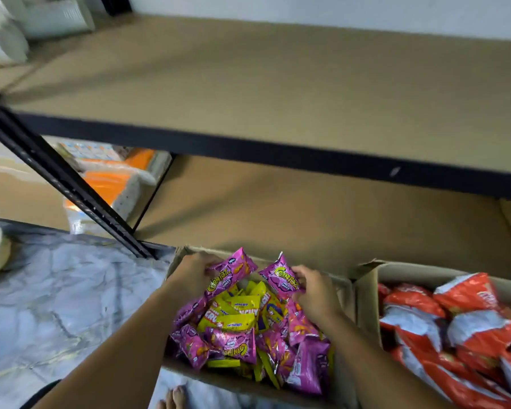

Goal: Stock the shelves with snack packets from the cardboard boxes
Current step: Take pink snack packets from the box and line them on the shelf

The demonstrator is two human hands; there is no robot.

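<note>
From the head view, the person is bending over the cardboard box of mixed snacks, and I am taking this box as the landmark. The left hand is pinching one purple packet above the box's far left corner, and the right hand is gripping a second purple packet just right of it. So two packets are being held, one per hand. Each packet's long axis is pointing up and away, toward the lower shelf directly beyond the box; both hands seem equally near it. Many purple and yellow packets are lying inside. A second box with red packets is standing right beside it.
</note>
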